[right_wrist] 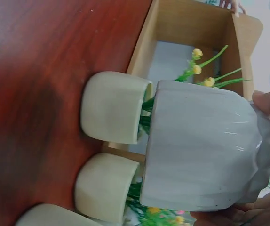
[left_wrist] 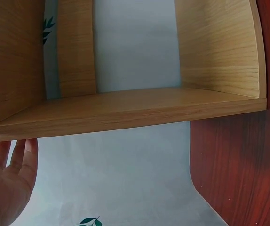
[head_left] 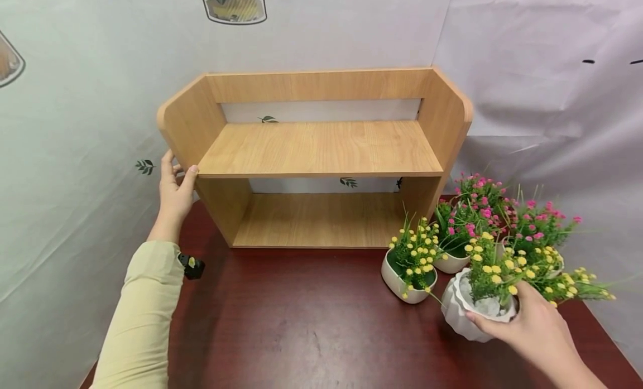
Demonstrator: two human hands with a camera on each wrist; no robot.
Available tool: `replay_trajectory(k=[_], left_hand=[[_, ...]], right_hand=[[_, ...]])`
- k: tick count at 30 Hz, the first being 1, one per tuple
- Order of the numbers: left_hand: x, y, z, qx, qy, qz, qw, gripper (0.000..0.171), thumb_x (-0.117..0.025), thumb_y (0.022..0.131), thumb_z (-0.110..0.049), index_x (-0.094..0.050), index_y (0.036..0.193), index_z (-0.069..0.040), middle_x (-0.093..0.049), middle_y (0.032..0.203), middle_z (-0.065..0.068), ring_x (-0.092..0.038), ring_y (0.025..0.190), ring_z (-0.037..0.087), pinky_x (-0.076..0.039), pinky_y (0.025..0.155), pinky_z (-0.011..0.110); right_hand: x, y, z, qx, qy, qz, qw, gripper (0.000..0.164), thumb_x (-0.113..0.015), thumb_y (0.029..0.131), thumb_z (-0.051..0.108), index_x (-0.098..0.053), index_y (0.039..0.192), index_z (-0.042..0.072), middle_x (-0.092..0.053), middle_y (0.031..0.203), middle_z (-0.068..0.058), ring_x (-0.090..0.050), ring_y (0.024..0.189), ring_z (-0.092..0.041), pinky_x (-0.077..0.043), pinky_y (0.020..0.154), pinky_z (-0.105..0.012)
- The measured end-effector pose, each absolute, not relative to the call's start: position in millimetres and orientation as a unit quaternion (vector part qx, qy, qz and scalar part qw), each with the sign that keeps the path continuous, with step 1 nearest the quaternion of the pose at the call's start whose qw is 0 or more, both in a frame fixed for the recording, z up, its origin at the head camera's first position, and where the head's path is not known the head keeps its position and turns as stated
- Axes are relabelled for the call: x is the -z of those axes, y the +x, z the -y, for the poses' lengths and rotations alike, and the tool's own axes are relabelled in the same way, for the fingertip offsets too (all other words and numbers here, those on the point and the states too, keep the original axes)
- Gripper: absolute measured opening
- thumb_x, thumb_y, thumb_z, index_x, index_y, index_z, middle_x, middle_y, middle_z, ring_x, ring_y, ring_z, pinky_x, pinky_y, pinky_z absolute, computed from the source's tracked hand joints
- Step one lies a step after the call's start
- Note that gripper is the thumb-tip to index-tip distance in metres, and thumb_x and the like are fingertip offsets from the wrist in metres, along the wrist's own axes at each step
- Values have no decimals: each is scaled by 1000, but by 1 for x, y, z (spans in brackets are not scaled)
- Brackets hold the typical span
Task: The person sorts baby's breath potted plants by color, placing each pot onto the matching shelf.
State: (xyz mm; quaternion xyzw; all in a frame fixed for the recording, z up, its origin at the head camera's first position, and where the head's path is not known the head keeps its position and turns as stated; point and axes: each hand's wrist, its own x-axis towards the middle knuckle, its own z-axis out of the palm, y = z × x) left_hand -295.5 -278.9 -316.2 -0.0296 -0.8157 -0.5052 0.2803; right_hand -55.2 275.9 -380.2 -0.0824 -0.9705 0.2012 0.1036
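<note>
A wooden two-tier shelf (head_left: 321, 149) stands on the table against the back wall. My left hand (head_left: 174, 196) holds its left side panel (left_wrist: 125, 113), thumb at the front edge near the upper board and fingers on the outer face. My right hand (head_left: 540, 325) grips a white ribbed flowerpot (right_wrist: 205, 146) by its rim. Yellow artificial flowers (head_left: 497, 266) and pale stones fill the pot, which is tilted and off the table in the right wrist view. Just beyond it sits a cream pot (head_left: 402, 283) with yellow flowers, by the shelf's right front corner.
Behind the held pot, pink-flowered plants (head_left: 477, 207) in cream pots crowd beside the shelf's right side, with another pink plant (head_left: 540, 224) farther right. The dark red table (head_left: 301, 316) extends in front of the shelf. A printed cloth (head_left: 90, 99) hangs behind.
</note>
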Motion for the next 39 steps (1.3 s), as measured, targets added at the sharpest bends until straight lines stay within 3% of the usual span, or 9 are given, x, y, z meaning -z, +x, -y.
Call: replay_trajectory(k=[4,7,9,16,25,30,39], left_hand=[[317,-295,281,511,-24,811,284,53,-48,98,-21,-28,147,-27,-47,116,-5,-51,96,4,-42,83,23],[318,-295,282,513,-24,808,288,53,-49,98,-20,-29,147,-26,-45,110,-11,-51,94,2,-41,82,22],[318,-295,282,512,-27,809,289,54,-49,98,-20,-28,147,-25,-44,108,-13,-50,93,2,-41,82,21],[319,-294,281,513,-31,809,286,54,-48,98,-19,-28,148,-25,-46,111,-9,-51,94,3,-42,82,22],[320,-295,281,522,-24,805,281,53,-48,98,-19,-30,148,-25,-46,105,-14,-52,92,2,-43,81,22],[317,-298,282,529,-30,797,289,53,-50,98,-15,-32,147,-21,-46,102,-16,-51,87,-1,-42,79,19],[316,-296,279,528,-30,797,290,54,-50,98,-16,-33,147,-26,-47,106,-12,-51,88,2,-43,81,21]], right_hand=[[369,-59,-273,-200,-60,968,138,89,-86,60,47,-48,116,-10,-54,74,-11,-44,61,-18,-32,49,-29],[359,-63,-270,-199,-56,969,137,83,-85,60,47,-49,109,-9,-49,70,-7,-41,60,-17,-30,49,-29],[353,-65,-269,-201,-51,968,141,84,-86,59,46,-49,110,-10,-52,73,-12,-44,61,-19,-32,49,-30],[335,-77,-259,-213,-16,961,173,75,-89,56,42,-51,100,-6,-53,74,-13,-47,63,-23,-33,51,-30],[318,-90,-241,-218,42,953,204,63,-90,54,39,-41,78,8,-34,65,-2,-30,55,-9,-24,48,-24],[312,-98,-230,-236,68,946,211,63,-91,52,38,-40,75,9,-35,64,-1,-30,52,-6,-25,46,-24],[300,-111,-221,-249,86,939,220,65,-91,53,38,-36,71,10,-30,62,0,-27,52,-9,-23,46,-24]])
